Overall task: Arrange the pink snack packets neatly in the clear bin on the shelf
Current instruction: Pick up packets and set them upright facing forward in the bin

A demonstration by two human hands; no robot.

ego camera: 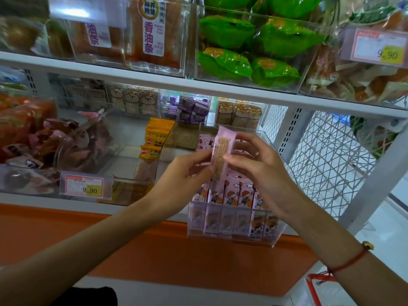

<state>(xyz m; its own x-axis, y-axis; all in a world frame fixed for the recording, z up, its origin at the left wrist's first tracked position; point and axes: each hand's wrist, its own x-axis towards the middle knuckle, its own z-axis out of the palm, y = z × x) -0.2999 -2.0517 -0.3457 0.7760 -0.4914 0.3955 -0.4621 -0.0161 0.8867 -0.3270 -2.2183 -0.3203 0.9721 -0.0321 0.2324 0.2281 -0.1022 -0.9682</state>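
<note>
Pink snack packet (221,151) is pinched upright by both hands, left (187,171) and right (254,160), above clear bin (231,235); at 6 o'clock, standing packets (229,195) could topple if it's shoved in.

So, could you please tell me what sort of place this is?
Most likely a snack shop aisle: price tags marked 9.90, shelf bins of packaged snacks, and hands holding a pink snack packet above its clear bin.

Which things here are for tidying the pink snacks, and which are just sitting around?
For the job: left hand, right hand, held pink packet, pink packets standing in rows, clear bin.

Just there: green packets, yellow packets, purple boxes, price tag.
</note>
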